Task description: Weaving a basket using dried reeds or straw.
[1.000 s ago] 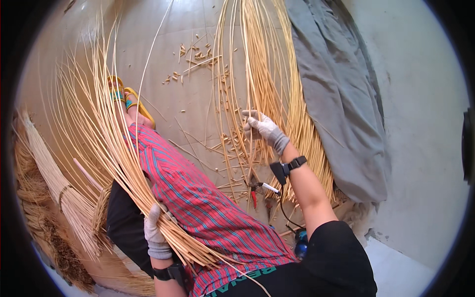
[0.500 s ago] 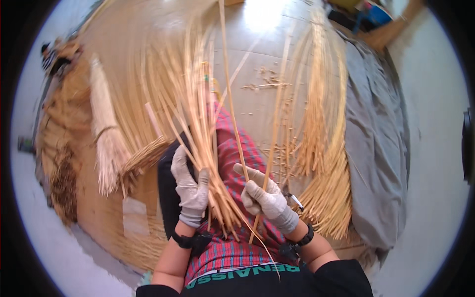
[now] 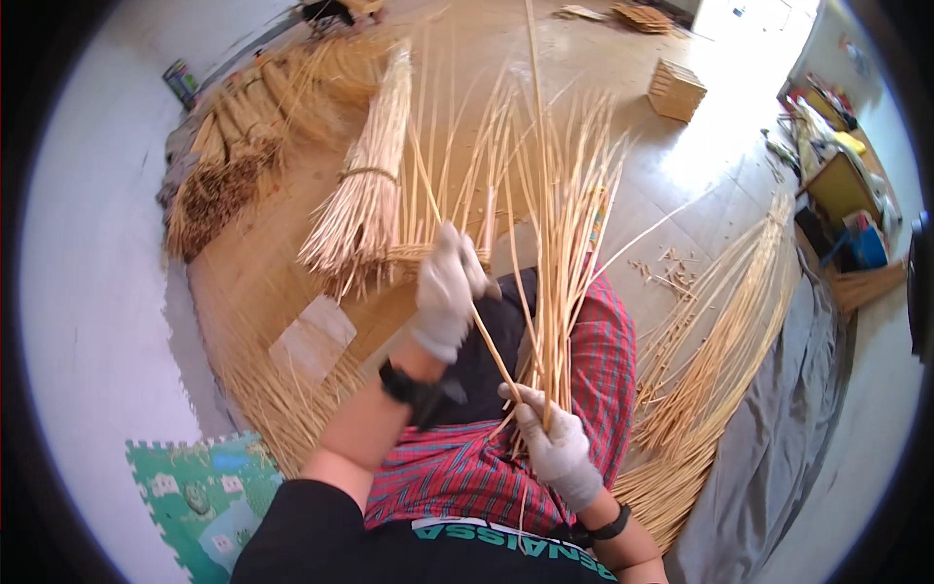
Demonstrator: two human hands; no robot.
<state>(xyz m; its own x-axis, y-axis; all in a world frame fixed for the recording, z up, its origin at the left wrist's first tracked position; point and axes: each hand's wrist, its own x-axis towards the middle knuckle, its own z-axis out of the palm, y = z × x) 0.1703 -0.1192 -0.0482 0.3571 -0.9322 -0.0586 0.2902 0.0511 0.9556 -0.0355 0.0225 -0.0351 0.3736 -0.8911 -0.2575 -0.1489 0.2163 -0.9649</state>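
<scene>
A loose bunch of thin tan cane strips [image 3: 569,253] lies along my lap, over the red plaid cloth [image 3: 608,365], its tips fanning away from me. My left hand [image 3: 446,297], in a pale work glove and slightly blurred, is raised left of the bunch, closed round a single cane strip [image 3: 494,348]. That strip slants down from it to my right hand [image 3: 556,443], also gloved, which pinches the strip's lower part between thumb and fingers. A long upright strip also passes into the right hand. The bunch's near ends are partly hidden behind that hand.
Ahead to the left stands a tied sheaf [image 3: 365,195]; more bundles [image 3: 233,131] lie beyond. Long canes [image 3: 730,311] and grey cloth [image 3: 769,419] spread on the right. A green foam mat [image 3: 195,487] is near left, a wooden stack [image 3: 676,90] far off.
The view has swung left. My left hand has left its open pose beside the bunch, risen leftward and closed on a cane strip. My right hand still pinches strips.
</scene>
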